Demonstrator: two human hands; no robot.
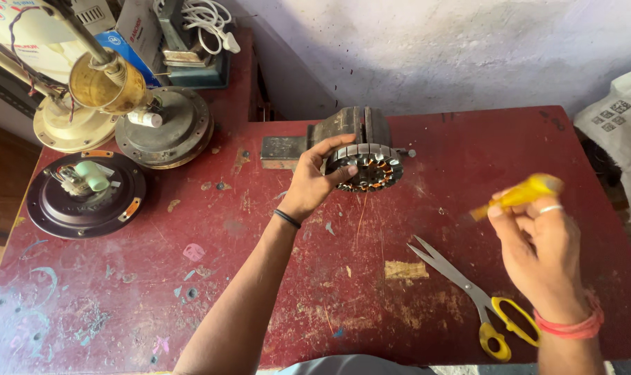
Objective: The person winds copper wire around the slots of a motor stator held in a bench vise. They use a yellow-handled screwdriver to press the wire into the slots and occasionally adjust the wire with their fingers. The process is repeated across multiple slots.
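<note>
Worn dark-red wooden table (156, 278), paint chipped; rough whitewashed wall (433, 48) behind; wood floor (0, 167) at left; daylight.

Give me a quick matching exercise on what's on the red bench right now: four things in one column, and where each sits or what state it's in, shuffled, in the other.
Things:
1. stator
2. scissors
3. yellow-handled tool
4. dark round motor cover

Places or states:
A. lying on the table, blades apart, near the right hand
B. at the left edge of the table, untouched
C. gripped at its rim by the left hand, in front of the vise
D. held up off the table in the right hand

Pairs: 1-C, 2-A, 3-D, 4-B
</note>
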